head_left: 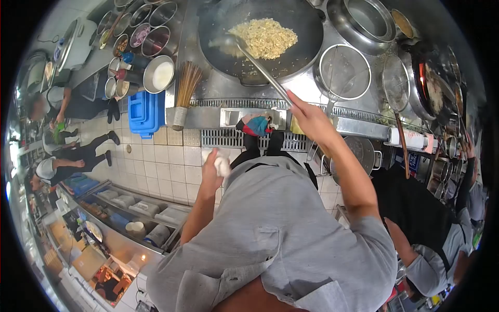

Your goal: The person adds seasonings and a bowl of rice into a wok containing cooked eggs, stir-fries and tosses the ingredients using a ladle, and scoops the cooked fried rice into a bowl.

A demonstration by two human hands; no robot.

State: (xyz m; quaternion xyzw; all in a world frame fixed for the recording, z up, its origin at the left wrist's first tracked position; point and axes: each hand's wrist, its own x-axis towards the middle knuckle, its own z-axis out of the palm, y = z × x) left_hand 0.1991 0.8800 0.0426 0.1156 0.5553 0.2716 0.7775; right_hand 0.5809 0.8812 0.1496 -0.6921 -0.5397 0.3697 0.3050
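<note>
My right hand (313,120) is wrapped round the end of a long metal wok ladle (266,74). The ladle's head, smeared by motion or steam, lies at the left side of a heap of yellowish fried food in small pieces (266,39), perhaps egg or rice. The heap sits in a large dark wok (306,57) on the steel stove. Down by my left hip, my left hand (210,171) is closed on a white cloth (222,165), away from the stove. A red and teal cloth (257,125) lies at the stove's front edge.
Left of the wok stand a bamboo brush (187,86), a bowl of white stuff (158,74) and several metal containers. A blue bin (144,113) is below. A strainer (344,72) sits on the right. A co-worker (431,249) stands close at my right; others are at far left.
</note>
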